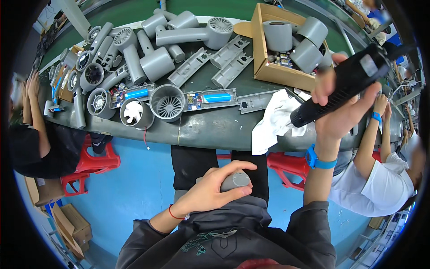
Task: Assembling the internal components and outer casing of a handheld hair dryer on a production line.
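Observation:
Over my lap, my left hand [204, 193] is wrapped round a grey rounded plastic piece [237, 180]; most of it hides behind the palm. My right hand [342, 116], raised over the right part of the bench, grips a thick black barrel-shaped hand tool [347, 80] with slots along its side. Its narrower end points down and left, close to a crumpled white cloth [274, 119] at the bench edge. Beyond the cloth lies a grey half-shell [257, 103]. Left of that, another half-shell [192, 101] carries a circuit board and a blue battery [217, 97].
Grey fan housings [156, 62] with handles pile up across the bench [215, 130]. A cardboard box [260, 58] of grey cylinders stands at the back right. Near the front edge, a cup-shaped housing [142, 119] holds a white fan wheel [132, 111]. People sit on both sides; red stools [286, 168] stand below.

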{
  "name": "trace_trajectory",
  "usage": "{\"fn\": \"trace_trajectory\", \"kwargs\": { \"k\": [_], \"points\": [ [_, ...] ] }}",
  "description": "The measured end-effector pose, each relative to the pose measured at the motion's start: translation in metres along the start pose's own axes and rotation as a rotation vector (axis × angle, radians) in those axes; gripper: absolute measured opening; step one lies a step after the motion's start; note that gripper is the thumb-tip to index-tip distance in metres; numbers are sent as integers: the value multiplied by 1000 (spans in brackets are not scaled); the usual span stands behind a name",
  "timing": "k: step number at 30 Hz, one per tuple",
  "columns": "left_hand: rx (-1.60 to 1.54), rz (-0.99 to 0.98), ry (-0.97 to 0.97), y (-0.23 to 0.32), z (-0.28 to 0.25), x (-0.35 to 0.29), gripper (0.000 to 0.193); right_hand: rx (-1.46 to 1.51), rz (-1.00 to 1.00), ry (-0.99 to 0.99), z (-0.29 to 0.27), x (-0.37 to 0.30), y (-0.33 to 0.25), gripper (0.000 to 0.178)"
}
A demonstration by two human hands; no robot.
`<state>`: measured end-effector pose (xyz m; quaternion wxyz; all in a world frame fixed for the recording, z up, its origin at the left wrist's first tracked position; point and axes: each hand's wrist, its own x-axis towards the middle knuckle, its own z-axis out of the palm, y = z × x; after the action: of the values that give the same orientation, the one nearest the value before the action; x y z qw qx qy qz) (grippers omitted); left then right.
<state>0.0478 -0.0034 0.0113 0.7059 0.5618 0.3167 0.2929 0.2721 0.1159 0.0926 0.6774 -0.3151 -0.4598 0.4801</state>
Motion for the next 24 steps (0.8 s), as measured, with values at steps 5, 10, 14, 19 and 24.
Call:
{"fn": "trace_trajectory", "kwargs": {
  "k": [5,10,14,19,24],
  "points": [
    [-47,30,96,11,9,17,69,71,-15,19,1,-1,23,90],
    [-264,-76,130,19,25,42,77,240,-49,3,-9,-7,21,83],
    [-135,-37,135,14,33,68,88,280,-87,1,-15,-10,21,82],
    [389,97,264,22,50,87,89,302,-120,77,-21,-13,23,82],
    [696,-217,254,46,55,99,85,406,-87,225,-35,-13,22,82]
  ]
}}
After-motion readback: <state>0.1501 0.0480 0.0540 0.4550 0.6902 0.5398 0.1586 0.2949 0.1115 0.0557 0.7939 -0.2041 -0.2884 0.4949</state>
